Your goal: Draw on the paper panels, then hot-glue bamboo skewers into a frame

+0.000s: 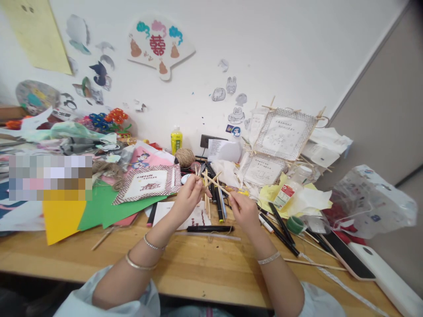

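Left hand (194,190) closed in a pinch, a person grips thin crossed wooden sticks (218,185) over a crowded wooden table (198,268), while the right hand (243,210), its fingers likewise drawn together, holds the lower end of the longest one. The crossed sticks lie between the two hands, their crossing nearer the left; how many that hand grips cannot be made out. Just below the crossed sticks, on the near side, rest a white sheet (162,211) and a black marker (210,229). Left of the sticks sits a panel with a lattice-patterned border (175,176), with green paper (112,207) and orange-yellow paper (62,215) farther out. Behind them stand a ball of twine (184,157) and a yellow bottle (176,140). To their right, beyond the right hand, a stick-built frame of lettered panels (286,132) leans near the wall; a green roll of tape (295,225) and a clear plastic bag (373,202) lie farther right. High behind the sticks, a fan-shaped decoration (160,66) and small paper cutouts (236,115) hang on the white wall (297,44).
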Tool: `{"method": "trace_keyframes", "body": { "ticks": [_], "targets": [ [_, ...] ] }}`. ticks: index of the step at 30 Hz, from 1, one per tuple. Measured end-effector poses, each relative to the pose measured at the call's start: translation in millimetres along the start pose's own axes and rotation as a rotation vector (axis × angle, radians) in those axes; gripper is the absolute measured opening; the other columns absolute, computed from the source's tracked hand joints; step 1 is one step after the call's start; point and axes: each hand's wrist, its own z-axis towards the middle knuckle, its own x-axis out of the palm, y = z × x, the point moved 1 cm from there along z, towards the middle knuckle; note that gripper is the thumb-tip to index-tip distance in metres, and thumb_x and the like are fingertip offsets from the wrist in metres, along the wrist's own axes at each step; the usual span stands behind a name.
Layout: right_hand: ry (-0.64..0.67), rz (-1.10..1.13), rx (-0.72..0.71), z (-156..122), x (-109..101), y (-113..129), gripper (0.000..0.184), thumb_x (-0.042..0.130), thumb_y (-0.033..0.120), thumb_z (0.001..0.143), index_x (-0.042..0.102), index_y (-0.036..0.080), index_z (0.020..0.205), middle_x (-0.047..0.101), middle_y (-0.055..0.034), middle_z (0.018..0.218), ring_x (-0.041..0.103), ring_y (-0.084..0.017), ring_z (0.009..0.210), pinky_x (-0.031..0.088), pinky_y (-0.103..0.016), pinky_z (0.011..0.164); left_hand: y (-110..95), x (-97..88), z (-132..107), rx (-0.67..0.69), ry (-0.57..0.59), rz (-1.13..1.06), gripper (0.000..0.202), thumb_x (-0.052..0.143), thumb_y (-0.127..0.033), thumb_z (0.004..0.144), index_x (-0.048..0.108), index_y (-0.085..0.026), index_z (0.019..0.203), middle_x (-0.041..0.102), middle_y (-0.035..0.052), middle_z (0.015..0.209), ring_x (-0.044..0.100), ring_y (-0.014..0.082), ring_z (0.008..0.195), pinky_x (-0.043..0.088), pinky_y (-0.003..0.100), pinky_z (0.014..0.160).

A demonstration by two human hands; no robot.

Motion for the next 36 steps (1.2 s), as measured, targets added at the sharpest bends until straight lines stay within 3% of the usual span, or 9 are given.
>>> {"method": "trace_keyframes", "body": {
  "ticks": [8,15,18,21,25,29,33,36],
  "targets": [
    [0.110,0.060,0.063,1,5,1,0.026,0.040,0.026,0.092,0.064,0.018,0.085,0.068,-0.0051,0.071,0.063,-0.017,0.064,0.045,-0.025,0.060,6,-4.0,2,-0.047,-0.032,0.237,0.022,0.039,-0.041,0.089,0.044,-0.020,0.083,0.065,0.0003,0.068,0.041,0.0098,0.042,0.033,0.023,0.046],
    [0.145,0.053,0.084,1,5,1,0.027,0.039,0.026,0.092,0.064,0.017,0.085,0.068,-0.0051,0.073,0.064,-0.017,0.067,0.044,-0.025,0.062,6,-4.5,3,0.018,0.022,0.352,0.023,0.036,-0.039,0.092,0.048,-0.020,0.087,0.053,-0.0023,0.065,0.052,0.0127,0.054,0.041,0.025,0.053],
    [0.147,0.039,0.066,0,5,0,0.027,0.039,0.026,0.092,0.064,0.017,0.086,0.069,-0.0056,0.074,0.064,-0.017,0.068,0.044,-0.025,0.063,5,-6.0,4,0.113,-0.009,0.337,0.024,0.038,-0.039,0.091,0.051,-0.019,0.090,0.057,0.0040,0.088,0.055,0.0136,0.066,0.045,0.026,0.057],
    [0.136,0.024,0.029,0,5,-1,0.026,0.040,0.025,0.092,0.064,0.017,0.086,0.069,-0.0060,0.076,0.064,-0.017,0.069,0.045,-0.026,0.064,3,-8.7,6,0.194,-0.049,0.384,0.025,0.041,-0.038,0.090,0.056,-0.018,0.088,0.051,0.0101,0.112,0.056,0.0184,0.087,0.048,0.028,0.063],
    [0.129,-0.009,-0.034,1,5,0,0.026,0.040,0.024,0.092,0.064,0.016,0.087,0.068,-0.0055,0.072,0.063,-0.016,0.066,0.044,-0.026,0.063,-3,-9.8,8,0.186,0.003,0.406,0.024,0.046,-0.037,0.087,0.059,-0.018,0.083,0.048,0.0114,0.115,0.053,0.0231,0.101,0.049,0.026,0.059],
    [0.120,-0.019,-0.081,0,4,1,0.025,0.041,0.022,0.092,0.064,0.015,0.087,0.069,-0.0061,0.074,0.063,-0.016,0.068,0.044,-0.026,0.064,-5,-9.0,9,0.146,0.036,0.356,0.022,0.050,-0.035,0.085,0.062,-0.018,0.079,0.053,0.0109,0.109,0.055,0.0228,0.097,0.048,0.023,0.053],
    [0.118,-0.021,-0.082,1,3,3,0.026,0.040,0.023,0.092,0.064,0.016,0.087,0.068,-0.0061,0.073,0.063,-0.015,0.068,0.044,-0.025,0.065,1,-9.2,10,0.039,0.001,0.174,0.024,0.053,-0.039,0.083,0.061,-0.017,0.084,0.057,0.0076,0.093,0.059,0.0153,0.069,0.046,0.021,0.043],
    [0.121,-0.027,-0.081,1,2,3,0.026,0.040,0.023,0.092,0.065,0.016,0.086,0.067,-0.0055,0.070,0.062,-0.015,0.066,0.044,-0.025,0.063,2,-8.7,10,-0.049,-0.024,0.030,0.028,0.053,-0.042,0.081,0.060,-0.016,0.089,0.057,0.0041,0.077,0.058,0.0145,0.061,0.046,0.022,0.041]
  ]
}}
